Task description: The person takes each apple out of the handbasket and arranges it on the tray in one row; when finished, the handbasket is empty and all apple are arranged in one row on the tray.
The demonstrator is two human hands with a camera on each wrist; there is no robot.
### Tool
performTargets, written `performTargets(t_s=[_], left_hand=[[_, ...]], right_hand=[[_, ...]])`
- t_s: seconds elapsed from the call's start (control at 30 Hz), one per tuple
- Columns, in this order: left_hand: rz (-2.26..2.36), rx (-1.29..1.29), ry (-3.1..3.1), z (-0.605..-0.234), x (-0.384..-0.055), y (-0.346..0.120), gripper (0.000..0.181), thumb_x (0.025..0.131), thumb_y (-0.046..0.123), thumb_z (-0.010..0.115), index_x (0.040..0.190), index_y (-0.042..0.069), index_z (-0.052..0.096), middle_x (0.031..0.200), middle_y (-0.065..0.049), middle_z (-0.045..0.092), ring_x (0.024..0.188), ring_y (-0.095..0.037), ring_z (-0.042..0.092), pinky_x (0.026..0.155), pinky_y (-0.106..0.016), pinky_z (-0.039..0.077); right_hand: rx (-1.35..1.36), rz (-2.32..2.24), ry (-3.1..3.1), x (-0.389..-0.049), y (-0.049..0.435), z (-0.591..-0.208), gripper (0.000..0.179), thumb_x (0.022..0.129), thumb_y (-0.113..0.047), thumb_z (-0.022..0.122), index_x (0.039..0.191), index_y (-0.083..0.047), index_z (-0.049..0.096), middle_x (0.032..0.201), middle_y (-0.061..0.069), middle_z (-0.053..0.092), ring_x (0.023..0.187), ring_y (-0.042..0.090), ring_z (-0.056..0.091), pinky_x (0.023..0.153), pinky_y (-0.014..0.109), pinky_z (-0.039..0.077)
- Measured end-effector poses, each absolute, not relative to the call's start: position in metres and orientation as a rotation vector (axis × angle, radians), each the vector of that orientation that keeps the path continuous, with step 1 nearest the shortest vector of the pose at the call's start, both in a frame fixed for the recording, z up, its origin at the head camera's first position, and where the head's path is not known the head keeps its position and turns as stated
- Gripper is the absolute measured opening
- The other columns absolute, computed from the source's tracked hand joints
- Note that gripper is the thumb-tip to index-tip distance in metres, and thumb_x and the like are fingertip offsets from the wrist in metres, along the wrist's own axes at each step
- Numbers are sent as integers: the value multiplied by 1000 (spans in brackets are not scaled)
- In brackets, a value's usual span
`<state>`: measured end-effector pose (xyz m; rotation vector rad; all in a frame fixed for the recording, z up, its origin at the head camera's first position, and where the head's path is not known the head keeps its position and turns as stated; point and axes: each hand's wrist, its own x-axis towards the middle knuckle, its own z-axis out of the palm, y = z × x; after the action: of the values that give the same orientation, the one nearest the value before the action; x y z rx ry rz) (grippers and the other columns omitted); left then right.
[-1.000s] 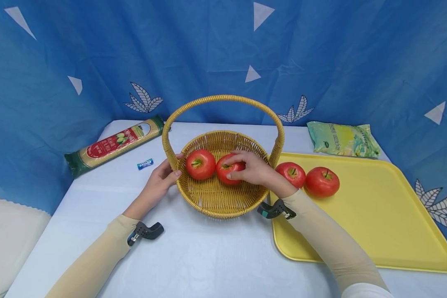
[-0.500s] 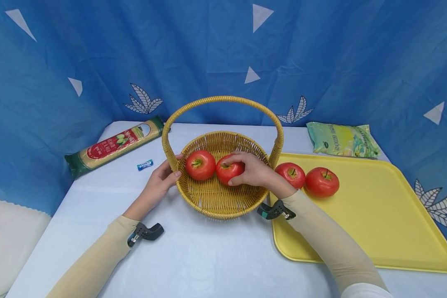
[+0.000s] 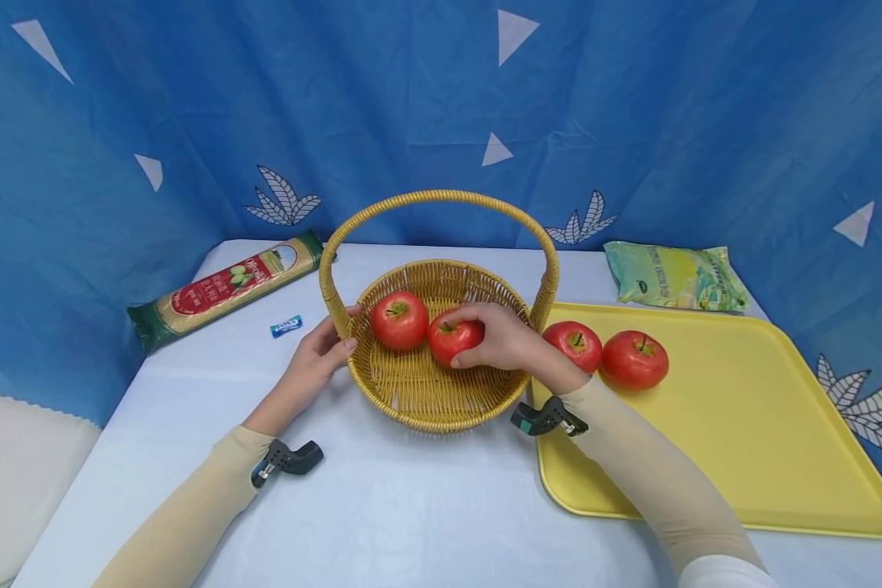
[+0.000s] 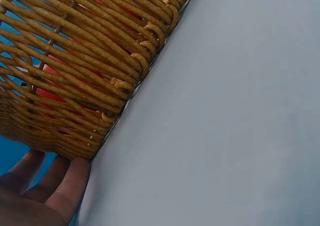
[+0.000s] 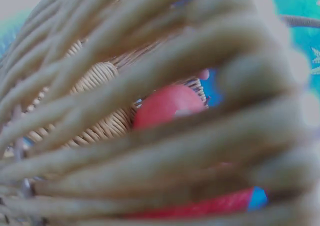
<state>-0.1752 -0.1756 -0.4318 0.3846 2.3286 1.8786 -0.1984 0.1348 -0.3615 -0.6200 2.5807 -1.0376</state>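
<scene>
A yellow wicker basket [image 3: 441, 425] with a tall arched handle stands mid-table in the head view. My left hand [image 3: 316, 355] grips its left side near the base of the handle, thumb on the near side. In the left wrist view, fingers [image 4: 70, 186] lie against the woven wall [image 4: 75, 71]. My right hand [image 3: 503, 336] reaches under the handle and holds a red apple [image 3: 444, 343] inside the basket, partly covered by the fingers. Left of it sits another red apple [image 3: 399, 321]. Blurred wicker strands [image 5: 125, 156] block most of the right wrist view.
A yellow tray [image 3: 750, 425] at the right bears two more red apples, one [image 3: 635, 359] beside the other [image 3: 575, 343], behind my right forearm. A green packet [image 3: 676, 276] lies behind the tray. At the left are a pasta pack [image 3: 228, 286] and a small blue packet [image 3: 287, 327].
The left apple in the basket has shifted slightly up and to the right, and its stem is tilted differently. My right hand has stayed on its apple, and the left hand keeps its grip.
</scene>
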Motion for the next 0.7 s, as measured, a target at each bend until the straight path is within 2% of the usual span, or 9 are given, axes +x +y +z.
performTargets(t_s=[0.3,0.7], left_hand=[[1880,378,2333,-433,-176,-175,55,105,18,53,158,16,37,164,-17,35,142,-42,46,90,-19,56],[1891,373,2317,-435,-177,-176,54,106,21,53,158,18,37,164,-16,36,141,-41,46,89,-19,57]], right_hand=[[-592,-995,2640,-186,143,-343,57,79,-23,88,132,-17,68,132,10,66,120,31,60,94,45,60],[-693,-1105,2639,-153,161,-317,59,79,-20,87,134,-17,67,134,9,65,119,30,60,87,43,63]])
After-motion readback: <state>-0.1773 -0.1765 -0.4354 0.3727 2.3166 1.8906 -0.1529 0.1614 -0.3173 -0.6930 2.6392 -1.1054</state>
